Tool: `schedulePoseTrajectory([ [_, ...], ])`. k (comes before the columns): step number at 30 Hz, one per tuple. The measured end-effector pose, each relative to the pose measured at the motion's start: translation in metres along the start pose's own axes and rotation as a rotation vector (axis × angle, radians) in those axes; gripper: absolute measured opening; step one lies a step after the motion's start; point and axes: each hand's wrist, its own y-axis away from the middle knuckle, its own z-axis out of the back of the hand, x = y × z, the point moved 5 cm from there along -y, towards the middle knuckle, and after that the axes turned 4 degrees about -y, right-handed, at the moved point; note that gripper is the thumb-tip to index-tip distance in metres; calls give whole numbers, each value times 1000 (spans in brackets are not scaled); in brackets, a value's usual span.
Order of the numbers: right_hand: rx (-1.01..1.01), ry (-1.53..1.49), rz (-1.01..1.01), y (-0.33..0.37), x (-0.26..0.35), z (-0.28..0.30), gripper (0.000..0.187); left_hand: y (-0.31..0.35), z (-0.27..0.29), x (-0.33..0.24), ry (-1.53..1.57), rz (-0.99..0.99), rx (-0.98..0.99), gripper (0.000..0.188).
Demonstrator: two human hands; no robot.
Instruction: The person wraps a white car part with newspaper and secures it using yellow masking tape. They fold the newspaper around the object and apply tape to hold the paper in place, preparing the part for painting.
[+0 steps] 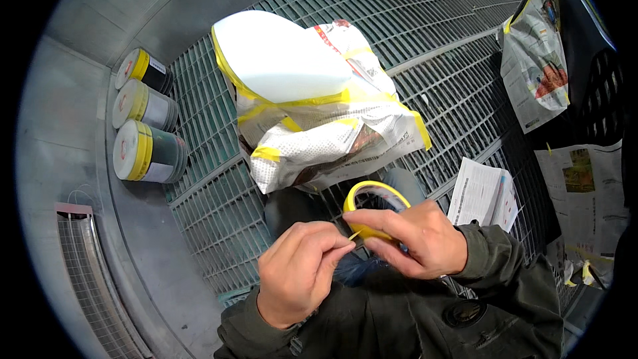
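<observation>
While pinching a short tape end (355,235) in the grip of the left hand (294,269), holds the yellow tape roll (351,197) between thumb and fingers of the right hand (428,242), near a white panel (282,56) edged with paper (312,153). Has 3 lidded buckets (147,107) leftward.

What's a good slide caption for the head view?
Left fingers pinch the end of a yellow tape roll held in the right fingers, a paper-masked white part beyond.

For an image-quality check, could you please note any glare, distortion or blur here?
In the head view, the white panel looks nearly washed out; the long vent at left bends with the lens; the left hand and right hand look fairly sharp.
</observation>
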Motion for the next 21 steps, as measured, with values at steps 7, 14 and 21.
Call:
schedulePoseTrajectory([
  [7, -99, 105, 21, -6, 2, 0, 21, -1, 15, -3, -69, -68, 14, 22],
  [14, -761, -567, -356, 7, -58, 41, 20, -4, 62, 19, -53, -19, -361, 19],
  [21, -917, -492, -338, 17, -93, 65, 25, -79, 28, 176, 398, 417, -119, 14],
])
